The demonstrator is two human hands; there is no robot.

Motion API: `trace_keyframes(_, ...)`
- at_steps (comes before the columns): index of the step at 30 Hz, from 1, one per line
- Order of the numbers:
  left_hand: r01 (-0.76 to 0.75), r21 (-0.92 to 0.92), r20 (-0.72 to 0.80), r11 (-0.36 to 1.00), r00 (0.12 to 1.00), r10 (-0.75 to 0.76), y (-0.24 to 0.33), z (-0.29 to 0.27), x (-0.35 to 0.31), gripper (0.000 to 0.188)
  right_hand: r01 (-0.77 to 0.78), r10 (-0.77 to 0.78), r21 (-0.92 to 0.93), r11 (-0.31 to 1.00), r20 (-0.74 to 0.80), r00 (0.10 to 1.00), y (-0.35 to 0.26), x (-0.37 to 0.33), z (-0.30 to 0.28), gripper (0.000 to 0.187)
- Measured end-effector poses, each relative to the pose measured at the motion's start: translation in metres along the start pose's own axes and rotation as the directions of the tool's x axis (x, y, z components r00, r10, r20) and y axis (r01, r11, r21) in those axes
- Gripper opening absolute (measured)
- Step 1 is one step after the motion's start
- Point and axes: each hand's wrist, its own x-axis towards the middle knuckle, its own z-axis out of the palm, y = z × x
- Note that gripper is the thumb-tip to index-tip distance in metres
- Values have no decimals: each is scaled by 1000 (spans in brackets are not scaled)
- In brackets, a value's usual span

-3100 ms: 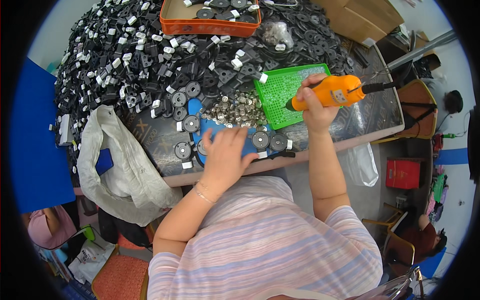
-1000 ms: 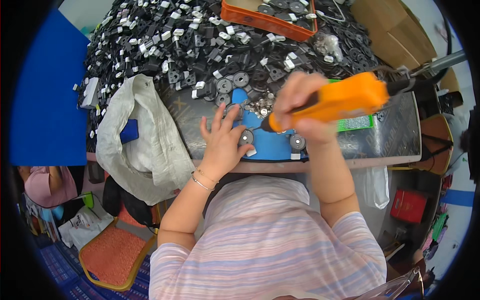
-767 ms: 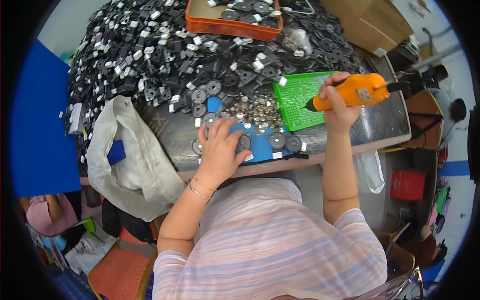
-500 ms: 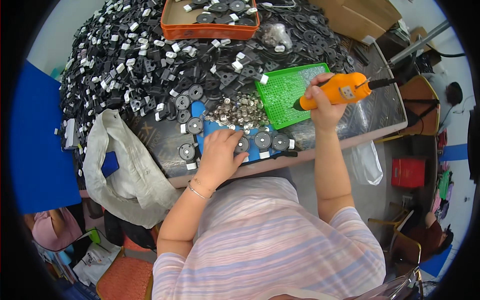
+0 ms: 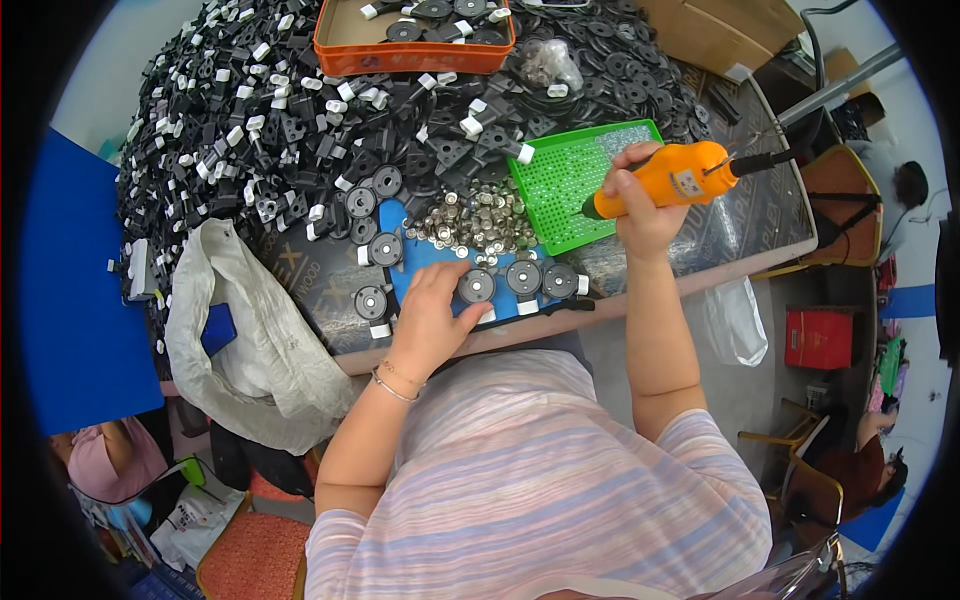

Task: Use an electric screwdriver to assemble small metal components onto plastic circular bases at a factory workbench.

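Gripping an orange electric screwdriver, the right hand holds its tip over a green perforated tray; the left hand curves beside a black disc on blue matting, whether pinching it unclear.

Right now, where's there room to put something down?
Right of the green tray, past the right hand, the tabletop shows bare. A smaller patch lies between the white sack and nearest black disc. The pile and blue mat are crowded.
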Motion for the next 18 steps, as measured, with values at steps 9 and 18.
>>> trace_keyframes(9, 17, -114, -53, 993, 998, -23, -11, 10, -1, 47, 19, -18, 54, 998, -12, 1000, -9, 3, 6, 24)
trace_keyframes(18, 21, -147, -66, 989, 997, -31, -14, 12, -1, 49, -40, -37, 176, 984, 411, 911, -20, -34, 72, 26)
